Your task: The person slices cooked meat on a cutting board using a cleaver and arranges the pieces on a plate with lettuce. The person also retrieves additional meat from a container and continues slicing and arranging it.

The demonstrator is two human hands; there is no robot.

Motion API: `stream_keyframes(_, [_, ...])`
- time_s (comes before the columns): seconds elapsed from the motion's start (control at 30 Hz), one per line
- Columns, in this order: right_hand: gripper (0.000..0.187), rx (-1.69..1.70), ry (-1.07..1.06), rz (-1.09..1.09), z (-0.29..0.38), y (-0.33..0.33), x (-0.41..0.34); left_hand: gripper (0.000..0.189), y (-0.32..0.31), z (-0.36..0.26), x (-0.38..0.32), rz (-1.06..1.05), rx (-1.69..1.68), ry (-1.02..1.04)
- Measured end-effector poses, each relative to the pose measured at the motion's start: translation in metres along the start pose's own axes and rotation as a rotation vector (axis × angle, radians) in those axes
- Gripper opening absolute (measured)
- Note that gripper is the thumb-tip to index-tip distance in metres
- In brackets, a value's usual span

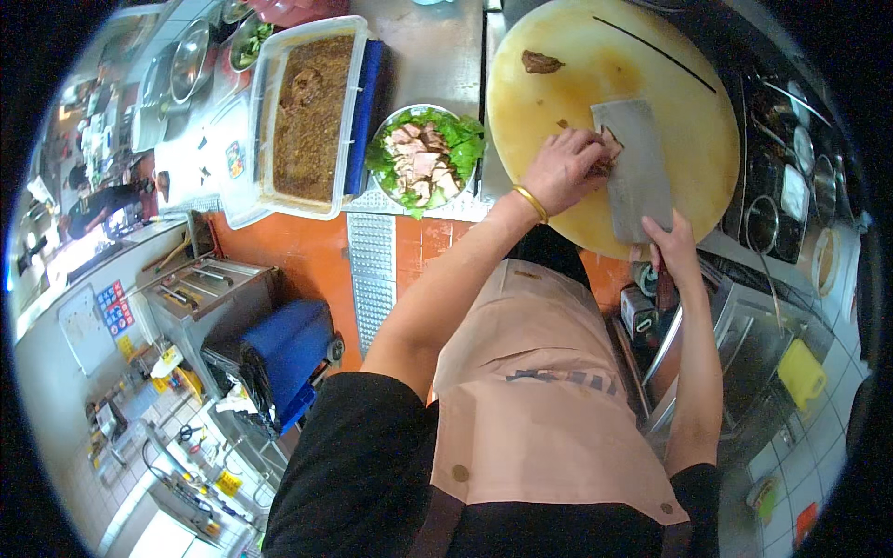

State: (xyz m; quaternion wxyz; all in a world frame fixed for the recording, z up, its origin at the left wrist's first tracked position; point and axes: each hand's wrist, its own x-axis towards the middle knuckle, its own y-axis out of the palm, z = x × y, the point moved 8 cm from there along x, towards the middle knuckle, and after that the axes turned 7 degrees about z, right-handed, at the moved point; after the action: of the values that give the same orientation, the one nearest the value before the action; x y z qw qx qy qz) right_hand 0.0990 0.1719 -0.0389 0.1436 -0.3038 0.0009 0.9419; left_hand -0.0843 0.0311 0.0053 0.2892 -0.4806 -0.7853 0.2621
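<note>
On a round, stained yellow-white chopping board (691, 139), my left hand (568, 167) holds a small piece of cooked meat (612, 144) with bent fingers. My right hand (675, 244) grips the handle of a wide Chinese cleaver (636, 167). The blade lies against the meat, close to my left fingertips. A dark brown chunk of meat (541, 63) sits farther back on the board, and a few crumbs lie near my fingers. Left of the board stands a round bowl (418, 109) with sliced meat (423, 162) on green lettuce leaves (460, 132).
A clear plastic tub (354, 91) of brown, chunky sauce stands at the left. A thin dark rod (654, 54) lies across the board's far right. Metal containers (760, 223) line the right side. A blue wheeled bin (286, 356) stands lower left. Another person (104, 206) is far left.
</note>
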Motion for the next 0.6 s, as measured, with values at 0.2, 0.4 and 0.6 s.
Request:
stream_keyframes(0.2, [0.027, -0.003, 0.014, 0.071, 0.0, -0.001, 0.007, 0.04, 0.006, 0.016, -0.016, -0.094, -0.082, -0.028])
stream_keyframes(0.4, [0.028, 0.033, -0.01, 0.128, 0.006, -0.003, 0.013, 0.052, -0.014, -0.003, -0.023, -0.129, 0.028, -0.047])
stream_keyframes(0.6, [0.027, -0.05, -0.012, 0.16, 0.007, -0.004, 0.018, 0.04, 0.006, -0.005, -0.023, -0.085, 0.006, -0.097])
